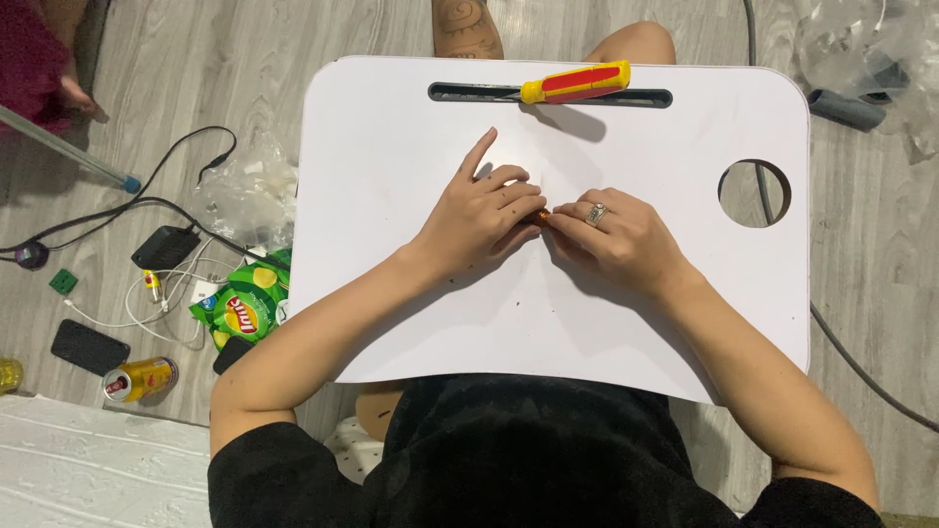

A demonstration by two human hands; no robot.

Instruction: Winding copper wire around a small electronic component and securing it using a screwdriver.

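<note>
On the white desk (391, 323), near its middle, the left hand (477, 217) and the right hand (618, 237) meet, and the fingers of both are curled tight around a tiny orange thing (540, 217) that sits between them, mostly hidden. Up at the far edge, a yellow and red screwdriver (575, 82) lies across a long slot (646, 98), well apart from the hands. Down on the floor (196, 78) to the left lie a green chip bag (240, 311), a can (140, 378), a phone (89, 346) and some wires (117, 210).
</note>
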